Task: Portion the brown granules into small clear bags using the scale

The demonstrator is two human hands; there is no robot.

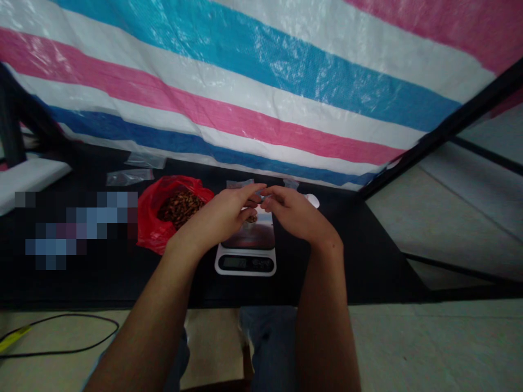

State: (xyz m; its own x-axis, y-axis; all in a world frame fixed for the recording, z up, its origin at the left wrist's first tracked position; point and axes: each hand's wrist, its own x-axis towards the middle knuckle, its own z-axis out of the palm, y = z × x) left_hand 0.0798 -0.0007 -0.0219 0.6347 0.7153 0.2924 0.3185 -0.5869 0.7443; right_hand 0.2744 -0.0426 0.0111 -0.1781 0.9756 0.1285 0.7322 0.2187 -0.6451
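Note:
A digital kitchen scale (245,251) with a white body and a shiny weighing plate lies in front of me. Over its plate hangs a small clear plastic bag (251,219) with some brown pieces low in it, mostly hidden by my fingers. My left hand (239,206) pinches the bag's top from the left. From the right, my right hand (289,208) has its thumb and fingers closed at the same top edge, fingertips almost meeting the left ones. Left of the scale, an open red plastic bag (153,215) holds many brown, oblong nuts or beans (182,208).
Flat clear bags (129,177) lie at the back left of the black table (335,272); another clear bag (291,184) is behind my right hand. A white round object (312,200) sits beside that hand. A striped plastic sheet (245,81) hangs behind. A black cable (61,354) lies below left.

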